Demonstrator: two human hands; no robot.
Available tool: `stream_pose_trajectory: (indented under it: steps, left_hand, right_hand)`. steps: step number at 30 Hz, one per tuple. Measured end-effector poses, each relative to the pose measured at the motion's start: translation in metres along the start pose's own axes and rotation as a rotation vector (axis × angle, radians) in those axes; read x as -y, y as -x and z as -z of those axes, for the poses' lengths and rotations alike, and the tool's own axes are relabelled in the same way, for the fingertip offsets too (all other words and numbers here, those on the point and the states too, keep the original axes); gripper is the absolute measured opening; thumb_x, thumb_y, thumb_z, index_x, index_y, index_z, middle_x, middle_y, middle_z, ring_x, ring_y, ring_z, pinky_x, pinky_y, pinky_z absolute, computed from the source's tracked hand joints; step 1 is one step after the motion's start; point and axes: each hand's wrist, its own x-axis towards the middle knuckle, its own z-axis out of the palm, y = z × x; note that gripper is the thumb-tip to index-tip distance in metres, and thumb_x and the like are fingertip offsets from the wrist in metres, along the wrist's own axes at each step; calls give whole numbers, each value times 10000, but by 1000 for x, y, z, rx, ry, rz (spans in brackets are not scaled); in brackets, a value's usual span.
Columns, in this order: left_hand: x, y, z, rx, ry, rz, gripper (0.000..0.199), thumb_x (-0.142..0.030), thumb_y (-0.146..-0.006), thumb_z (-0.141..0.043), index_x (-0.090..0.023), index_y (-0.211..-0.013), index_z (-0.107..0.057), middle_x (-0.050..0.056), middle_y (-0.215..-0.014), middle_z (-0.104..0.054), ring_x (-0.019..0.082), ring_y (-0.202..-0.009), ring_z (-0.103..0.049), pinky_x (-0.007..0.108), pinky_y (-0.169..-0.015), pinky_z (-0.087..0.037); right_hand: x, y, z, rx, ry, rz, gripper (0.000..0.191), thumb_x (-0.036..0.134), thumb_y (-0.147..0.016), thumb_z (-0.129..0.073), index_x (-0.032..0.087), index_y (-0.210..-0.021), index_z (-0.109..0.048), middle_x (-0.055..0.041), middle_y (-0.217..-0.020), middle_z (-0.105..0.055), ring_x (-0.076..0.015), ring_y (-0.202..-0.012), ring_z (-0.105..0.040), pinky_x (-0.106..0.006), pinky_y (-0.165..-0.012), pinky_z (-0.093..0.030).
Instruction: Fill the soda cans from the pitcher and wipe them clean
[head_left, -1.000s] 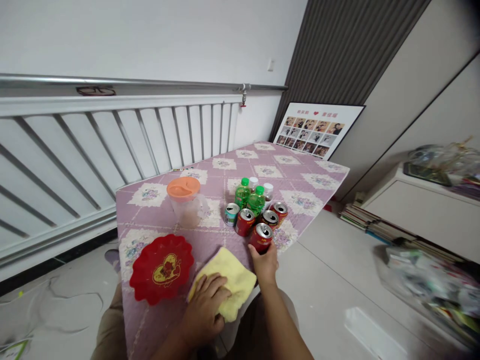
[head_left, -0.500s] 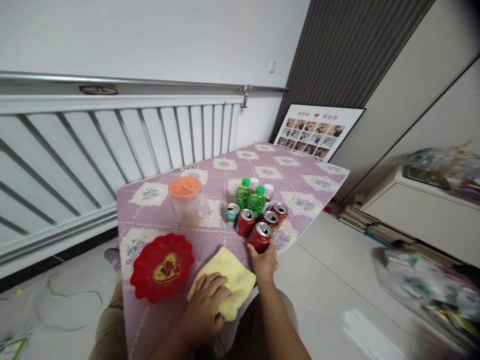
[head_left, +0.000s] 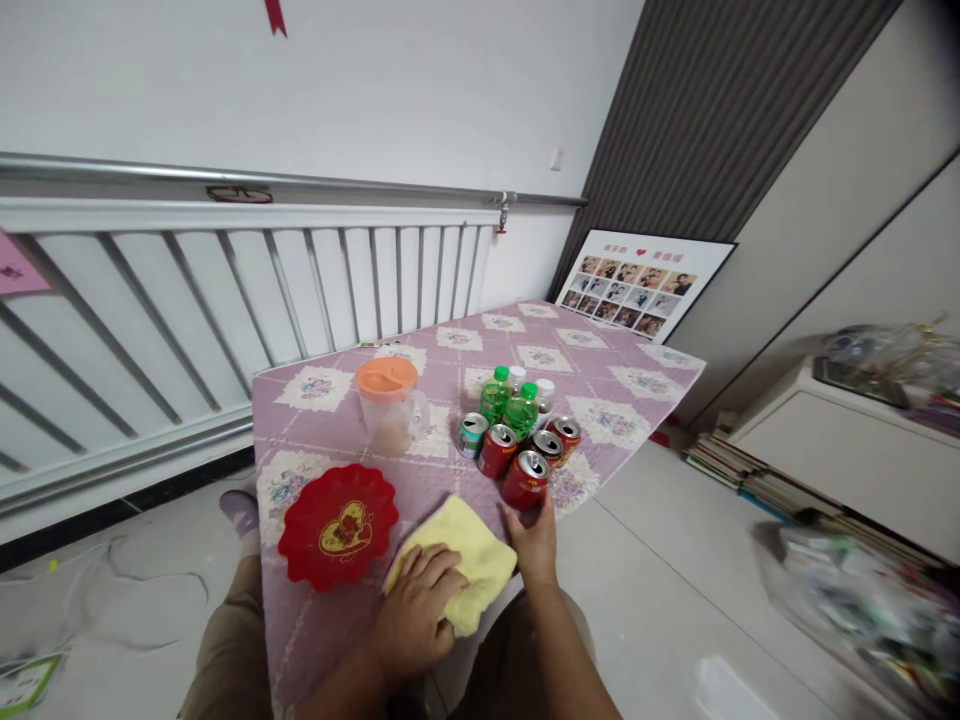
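My left hand [head_left: 420, 610] rests on a folded yellow cloth [head_left: 476, 565] at the near edge of the table, its fingers bent over the cloth. At the front red can [head_left: 523, 482], my right hand [head_left: 534, 535] has its thumb and fingers around the lower part. Beside that can stand another red can [head_left: 497, 451], a teal can [head_left: 472, 435] and more opened cans. Behind them are two green-capped bottles [head_left: 521, 408] and two white-capped ones. A red scalloped plate [head_left: 300, 530] lies left of the cloth.
A clear jug [head_left: 386, 415] with an orange lid stands behind the plate on the patterned tablecloth [head_left: 457, 340]. A white radiator [head_left: 300, 270] runs along the wall. A photo board [head_left: 645, 285] leans at the back, and a bag of items [head_left: 862, 590] lies on the right floor.
The view has shifted slightly, so the table sits a little further right and lower. Both hands stay in nearly the same places, at the cloth and the front can.
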Motion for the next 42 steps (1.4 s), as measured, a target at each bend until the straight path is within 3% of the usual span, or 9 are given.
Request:
stream_pose_trajectory:
  steps: [5,8,11,14,19,24,29,35,42]
  left_hand:
    - [0,1,1,-4,-1,-2,633,-136,-632,-513,-289,-1244,-561,0,-1467,-475,238,-1418,-306,437,-1225,-91]
    - [-1,1,4,-11,6,-14,621,-144,-646,-516,-298,-1247,-556,-10,-1459,-479,233,-1413,-310,429,-1222,-93]
    - [-1,1,5,-22,20,-22,610,-148,-655,-521,-295,-1246,-558,-2,-1450,-484,238,-1405,-314,433,-1218,-84]
    - [0,1,3,-45,34,-29,609,-149,-654,-526,-293,-1244,-555,2,-1430,-497,238,-1395,-322,431,-1211,-80]
    - [3,-1,0,-64,37,-50,584,-176,-656,-545,-299,-1226,-546,-8,-1410,-503,224,-1372,-343,420,-1203,-91]
    - [4,-2,2,-74,61,-69,511,-233,-703,-567,-275,-1211,-549,19,-1388,-523,229,-1348,-364,414,-1197,-114]
    - [2,-2,9,-81,104,-86,465,-291,-755,-583,-272,-1218,-551,27,-1384,-531,227,-1323,-388,408,-1186,-145]
    - [5,0,10,-79,94,-90,466,-290,-761,-595,-277,-1226,-556,26,-1383,-532,232,-1326,-387,421,-1182,-144]
    - [5,0,7,-105,69,-92,454,-268,-760,-587,-276,-1213,-562,27,-1350,-546,234,-1326,-384,416,-1184,-134]
  right_hand:
    - [9,14,21,-128,-32,-177,847,565,-774,-577,119,-1453,-338,-208,-1389,-514,-320,-1270,-516,-479,-1034,-426]
    - [36,22,32,-206,41,-69,706,507,-832,-541,155,-1426,-399,-185,-1382,-518,-328,-1286,-488,-490,-1028,-418]
    - [73,19,26,-73,-7,97,557,450,-865,-536,195,-1357,-486,-147,-1278,-570,-268,-1119,-579,-426,-919,-490]
    - [101,5,-2,146,-57,209,460,418,-871,-528,180,-1265,-556,-136,-1179,-608,-218,-966,-613,-393,-870,-511]
    - [122,-27,-76,393,-43,169,553,402,-817,-521,142,-1304,-512,-170,-1258,-588,-193,-853,-633,-383,-816,-526]
    - [137,-49,-136,442,-5,163,501,336,-777,-543,139,-1238,-558,-133,-1099,-666,-190,-790,-629,-352,-776,-519]
    - [143,-63,-160,473,58,151,272,247,-777,-530,170,-1014,-640,-76,-850,-699,-222,-782,-637,-333,-749,-496]
    - [132,-61,-139,523,84,161,439,258,-778,-549,172,-1207,-583,-89,-978,-713,-188,-750,-660,-310,-716,-524]
    - [94,-6,-45,573,145,243,377,325,-758,-580,177,-1093,-671,-138,-1109,-711,-285,-1040,-650,-459,-978,-469]
